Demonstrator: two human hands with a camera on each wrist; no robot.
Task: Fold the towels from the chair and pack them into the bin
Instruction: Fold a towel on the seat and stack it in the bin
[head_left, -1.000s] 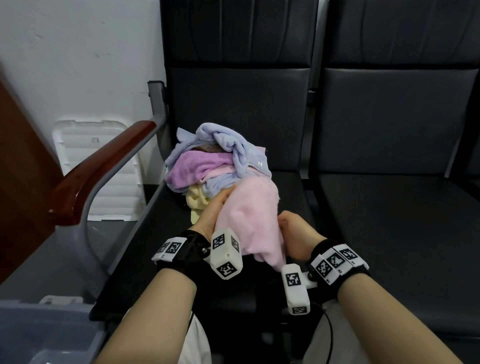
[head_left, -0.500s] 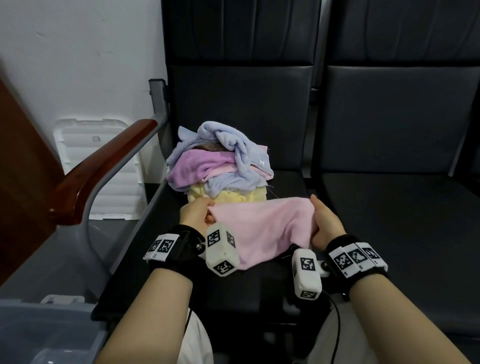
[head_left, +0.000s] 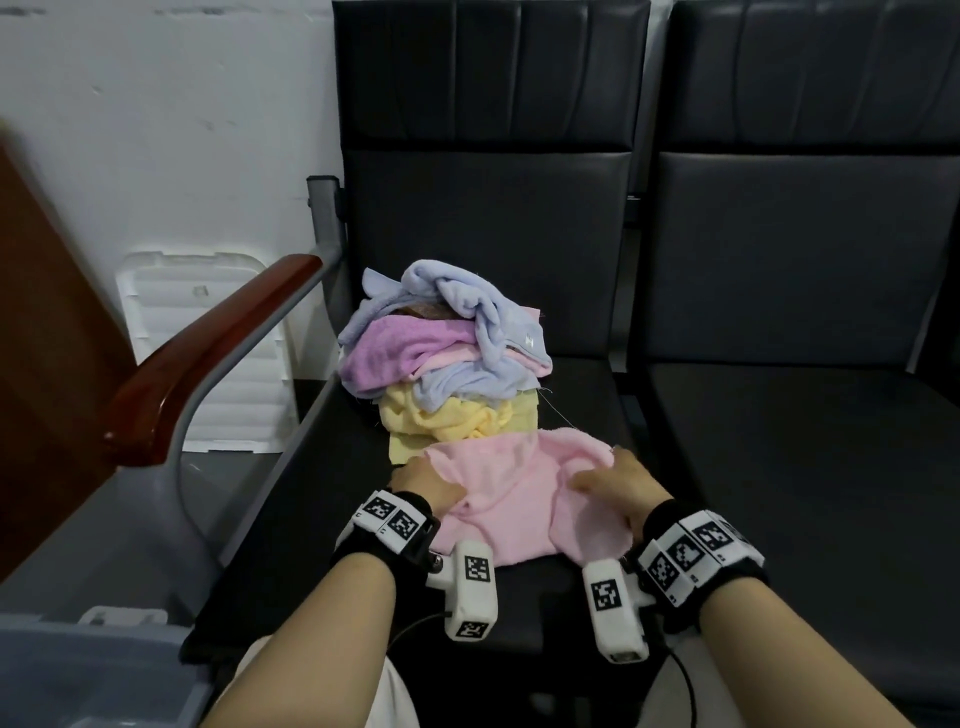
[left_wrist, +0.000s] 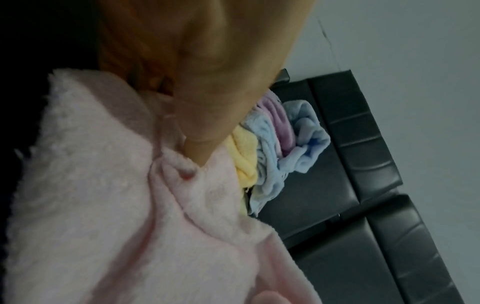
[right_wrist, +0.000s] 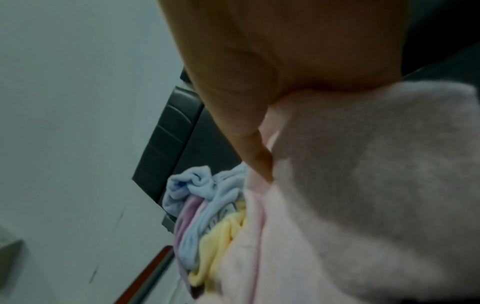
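Against the dark seat, just before the pile, the pink towel is being pinned by 2 hands, left and right, fingers pinching cloth, apparently for flattening before folding.

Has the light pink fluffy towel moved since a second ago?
Yes. The light pink fluffy towel came down from in front of the towel pile and now lies spread on the black chair seat.
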